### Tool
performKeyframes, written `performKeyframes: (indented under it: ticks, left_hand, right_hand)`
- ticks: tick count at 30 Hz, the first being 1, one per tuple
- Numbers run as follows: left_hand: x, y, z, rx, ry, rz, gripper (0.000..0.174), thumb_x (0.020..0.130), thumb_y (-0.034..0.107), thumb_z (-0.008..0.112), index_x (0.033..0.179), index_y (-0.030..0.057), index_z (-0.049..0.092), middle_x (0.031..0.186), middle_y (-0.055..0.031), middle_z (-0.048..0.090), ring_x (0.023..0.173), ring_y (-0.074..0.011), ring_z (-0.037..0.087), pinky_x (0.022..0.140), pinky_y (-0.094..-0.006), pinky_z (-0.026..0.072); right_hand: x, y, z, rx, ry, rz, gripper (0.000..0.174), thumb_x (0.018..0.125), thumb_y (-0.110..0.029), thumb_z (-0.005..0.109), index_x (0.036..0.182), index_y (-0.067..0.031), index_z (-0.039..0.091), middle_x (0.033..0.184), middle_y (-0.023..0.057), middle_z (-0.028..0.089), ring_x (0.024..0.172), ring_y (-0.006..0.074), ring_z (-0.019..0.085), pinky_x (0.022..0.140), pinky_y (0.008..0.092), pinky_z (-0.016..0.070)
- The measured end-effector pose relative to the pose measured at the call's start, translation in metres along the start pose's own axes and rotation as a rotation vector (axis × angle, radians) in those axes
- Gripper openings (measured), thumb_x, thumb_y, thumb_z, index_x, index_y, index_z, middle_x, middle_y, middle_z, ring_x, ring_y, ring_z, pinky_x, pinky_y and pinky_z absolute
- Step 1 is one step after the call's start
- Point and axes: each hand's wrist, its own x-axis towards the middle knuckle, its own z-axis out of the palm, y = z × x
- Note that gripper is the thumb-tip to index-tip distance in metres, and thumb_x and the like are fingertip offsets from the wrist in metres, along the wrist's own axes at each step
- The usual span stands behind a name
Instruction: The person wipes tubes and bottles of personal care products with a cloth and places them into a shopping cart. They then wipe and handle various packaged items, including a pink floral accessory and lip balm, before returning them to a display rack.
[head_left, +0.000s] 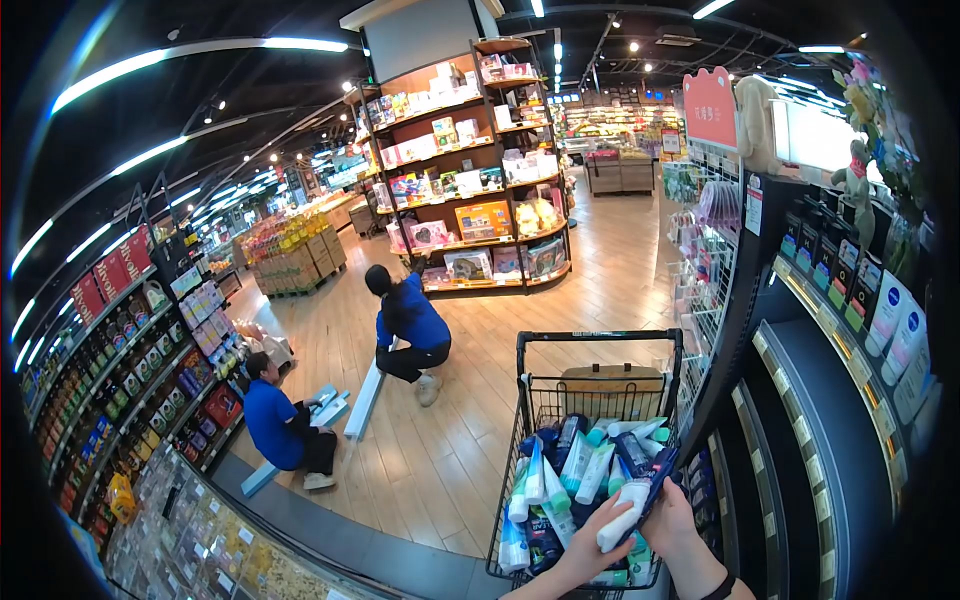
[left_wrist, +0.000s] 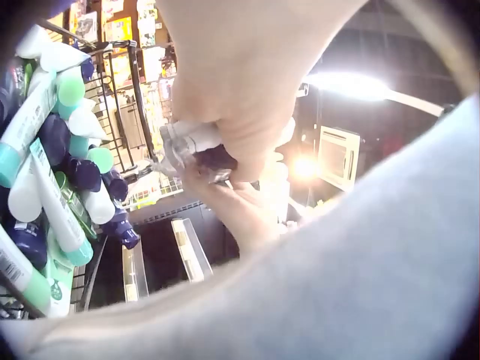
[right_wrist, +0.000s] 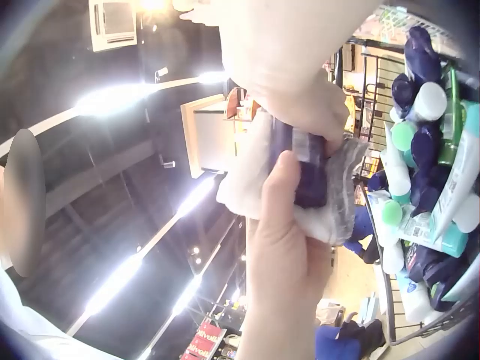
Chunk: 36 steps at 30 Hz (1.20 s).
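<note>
Over the near side of a black wire shopping cart (head_left: 600, 335), both hands meet around a dark blue tube (head_left: 658, 474). My right hand (head_left: 672, 520) grips the tube. Bunched white cloth (head_left: 625, 514) sits in my left hand (head_left: 588, 550), wrapped partly around the tube. In the right wrist view, the left thumb (right_wrist: 281, 187) presses against the dark blue tube (right_wrist: 309, 180), with white cloth (right_wrist: 244, 176) on either side. Many white, green and navy toiletry tubes (head_left: 595, 470) lie heaped in the cart below; a cardboard box (head_left: 610, 380) stands at its far end.
Dark shelves (head_left: 800, 440) run along the right, with upright tubes (head_left: 905, 335) on the top one. Two people in blue shirts (head_left: 275, 425) crouch on the wooden floor (head_left: 440, 480) beside long pale-blue pieces (head_left: 365, 400). A tall display rack (head_left: 465, 180) stands behind them.
</note>
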Motion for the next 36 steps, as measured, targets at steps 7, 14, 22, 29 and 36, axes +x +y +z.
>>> performKeyframes:
  ticks: [7,14,22,29,36]
  left_hand:
    - [0.006,-0.013,-0.037,-0.528,-0.173,-0.370,0.056,0.085,0.007,0.064,0.135,0.0015,0.038,0.128,-0.0073,0.047,0.114,-0.0151,0.048,0.096,-0.0304,0.0393]
    - [-0.006,-0.063,-0.031,-0.784,0.007,-0.591,0.051,0.089,0.017,0.061,0.133,0.0017,0.039,0.127,-0.0093,0.050,0.112,-0.0191,0.051,0.095,-0.0330,0.0415]
    - [-0.001,-0.049,-0.030,-0.837,0.124,-0.694,0.047,0.089,0.021,0.063,0.128,0.0022,0.044,0.117,-0.0078,0.055,0.104,-0.0173,0.054,0.087,-0.0323,0.0449]
    - [-0.006,-0.055,-0.038,-0.762,0.072,-0.779,0.040,0.088,0.022,0.063,0.122,0.0017,0.052,0.111,-0.0075,0.059,0.098,-0.0163,0.057,0.083,-0.0291,0.0459]
    - [-0.009,-0.053,-0.047,-0.664,0.326,-0.748,0.039,0.089,0.023,0.062,0.118,-0.0007,0.054,0.107,-0.0078,0.062,0.093,-0.0165,0.060,0.079,-0.0291,0.0483]
  right_hand:
    - [-0.012,0.001,0.002,-0.134,-0.065,-0.162,0.031,0.085,-0.022,0.065,0.111,-0.0091,0.053,0.107,0.0038,0.056,0.106,0.0211,0.052,0.095,0.0398,0.0380]
    - [-0.019,0.010,0.013,-0.284,-0.150,-0.323,0.044,0.076,-0.013,0.074,0.112,-0.0078,0.050,0.108,0.0074,0.058,0.105,0.0211,0.055,0.095,0.0383,0.0409]
    - [-0.021,0.015,0.020,-0.847,-0.143,-0.422,0.043,0.076,0.002,0.069,0.113,-0.0043,0.047,0.110,0.0065,0.055,0.105,0.0154,0.053,0.094,0.0322,0.0408]
    - [-0.019,0.020,0.014,-0.802,-0.206,-0.418,0.044,0.075,0.002,0.071,0.112,-0.0037,0.047,0.114,0.0092,0.055,0.108,0.0175,0.053,0.095,0.0340,0.0411]
    - [-0.006,0.024,-0.011,-0.732,-0.073,-0.470,0.047,0.077,0.004,0.068,0.117,-0.0023,0.044,0.113,0.0121,0.058,0.103,0.0179,0.057,0.092,0.0329,0.0444]
